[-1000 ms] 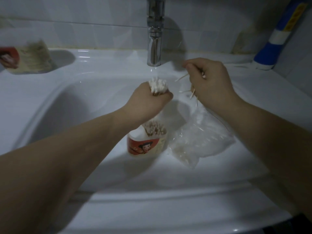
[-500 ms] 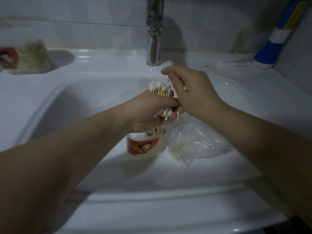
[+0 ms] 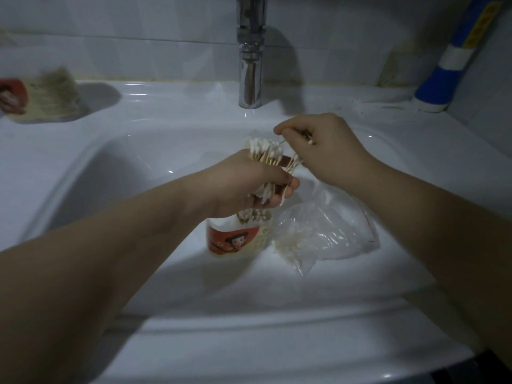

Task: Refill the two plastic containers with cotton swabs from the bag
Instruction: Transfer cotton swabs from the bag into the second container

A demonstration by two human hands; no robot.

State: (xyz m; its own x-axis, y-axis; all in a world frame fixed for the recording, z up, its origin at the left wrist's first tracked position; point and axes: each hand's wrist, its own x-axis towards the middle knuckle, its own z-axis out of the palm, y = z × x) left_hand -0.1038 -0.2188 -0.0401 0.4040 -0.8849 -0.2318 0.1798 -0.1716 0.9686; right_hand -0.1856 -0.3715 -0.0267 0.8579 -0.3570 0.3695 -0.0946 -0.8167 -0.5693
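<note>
My left hand [image 3: 249, 184] grips an upright bundle of cotton swabs [image 3: 263, 151] above an open plastic container [image 3: 238, 239] with a red cartoon label, which stands in the sink and holds swabs. My right hand [image 3: 324, 148] pinches a few loose swabs [image 3: 295, 162] right beside the bundle. The clear plastic bag [image 3: 324, 234] with more swabs lies in the basin to the right of the container. A second container [image 3: 41, 98], lying on its side and holding swabs, rests on the sink ledge at the far left.
The white sink [image 3: 138, 151] has a chrome tap [image 3: 250, 65] at the back centre. A blue and white bottle [image 3: 454, 67] leans in the back right corner. The sink's front rim runs below my arms.
My right hand came in from the right with its loose swabs and now sits against the bundle. My left hand dropped slightly, showing more of the bundle above its fist.
</note>
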